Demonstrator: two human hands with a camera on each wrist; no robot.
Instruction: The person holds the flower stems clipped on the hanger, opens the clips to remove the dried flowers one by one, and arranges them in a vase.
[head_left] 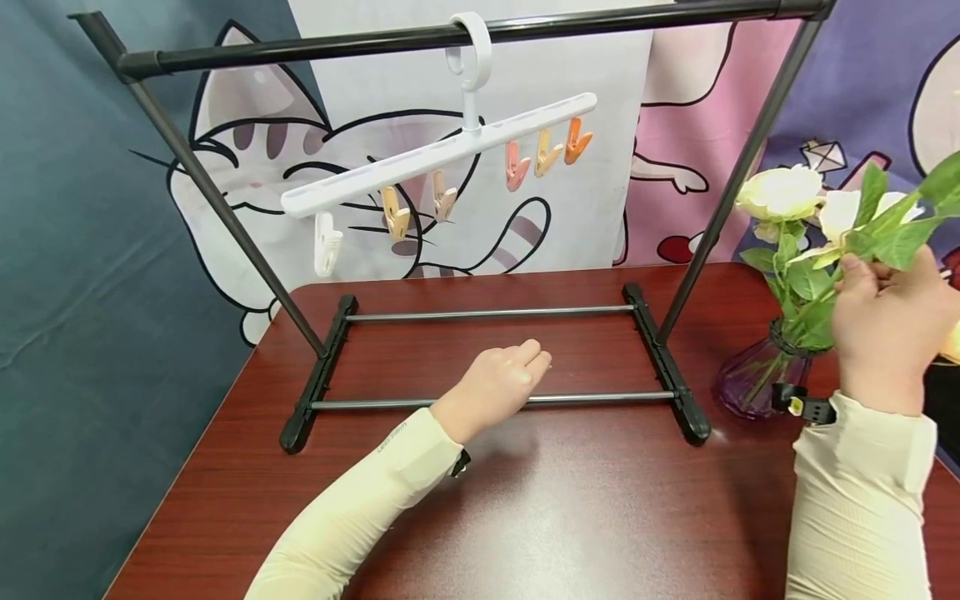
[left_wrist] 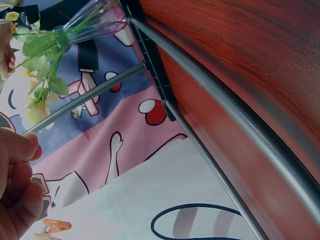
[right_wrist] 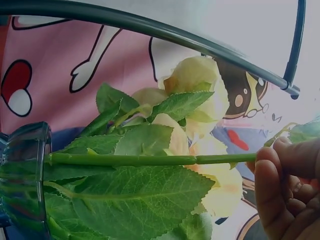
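Note:
My right hand (head_left: 892, 325) pinches the green stem of a leafy flower between thumb and fingers at the right. The stem (right_wrist: 150, 160) runs down into a purple glass vase (head_left: 750, 385), which holds pale white-yellow flowers (head_left: 780, 193) and leaves. In the right wrist view, the pinching fingertips (right_wrist: 272, 155) lie well above the vase mouth. My left hand (head_left: 498, 383) hovers around the front bar of a black rack's base, fingers loosely curled and nothing visible in them. Over it, a white hanger (head_left: 435, 158) hangs tilted from the rack's top bar.
The black rack (head_left: 213, 204) stands on a reddish-brown table (head_left: 585, 500), its right post close to the flowers. Several small clothespins (head_left: 517, 167) dangle under the hanger. Behind are cartoon-printed cloths (head_left: 697, 125). More yellow petals (head_left: 952, 343) show at the right edge.

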